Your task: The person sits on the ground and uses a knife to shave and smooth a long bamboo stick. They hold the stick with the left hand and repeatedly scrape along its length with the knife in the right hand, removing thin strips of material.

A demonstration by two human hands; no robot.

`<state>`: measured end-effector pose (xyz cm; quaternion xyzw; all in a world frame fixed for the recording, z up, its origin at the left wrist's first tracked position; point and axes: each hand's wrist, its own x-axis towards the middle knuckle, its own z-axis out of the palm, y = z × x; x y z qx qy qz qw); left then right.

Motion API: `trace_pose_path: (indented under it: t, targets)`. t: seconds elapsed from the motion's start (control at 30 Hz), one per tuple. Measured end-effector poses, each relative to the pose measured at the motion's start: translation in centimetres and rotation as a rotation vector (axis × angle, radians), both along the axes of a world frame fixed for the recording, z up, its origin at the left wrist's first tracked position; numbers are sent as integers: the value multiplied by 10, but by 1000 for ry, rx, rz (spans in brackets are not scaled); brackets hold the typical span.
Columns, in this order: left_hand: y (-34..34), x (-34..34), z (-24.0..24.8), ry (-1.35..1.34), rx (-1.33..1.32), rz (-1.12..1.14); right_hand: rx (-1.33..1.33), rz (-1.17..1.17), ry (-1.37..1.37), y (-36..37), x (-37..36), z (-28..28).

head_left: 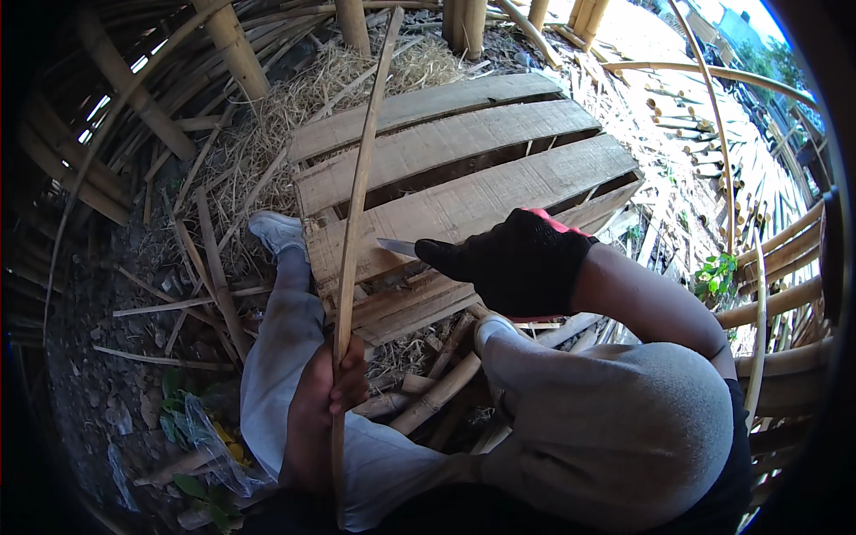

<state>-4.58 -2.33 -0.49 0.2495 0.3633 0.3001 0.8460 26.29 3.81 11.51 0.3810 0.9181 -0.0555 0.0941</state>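
A long, thin bamboo strip rises from my lap past the left side of a slatted wooden crate. My bare left hand is wrapped round its lower part. On my right hand is a black glove with a patch of red, and its fingers are closed on a knife. The knife's blade points left toward the strip, just above the crate's near slats. Whether the blade touches the strip I cannot tell. The glove hides the knife's handle.
Upright bamboo poles and a heap of shavings lie beyond the crate. Cut bamboo pieces are under and beside my legs. A clear plastic bag rests on the ground at lower left. Bamboo rails stand at the right.
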Motion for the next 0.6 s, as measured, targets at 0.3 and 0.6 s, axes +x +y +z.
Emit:
trace_pose_path:
  t: [0.3, 0.6]
  targets:
    - [5, 9, -1, -29, -9, -14, 143, -199, -135, -20, 10, 5]
    - [4, 11, 2, -27, 7, -3, 352, -250, -185, -27, 21, -22]
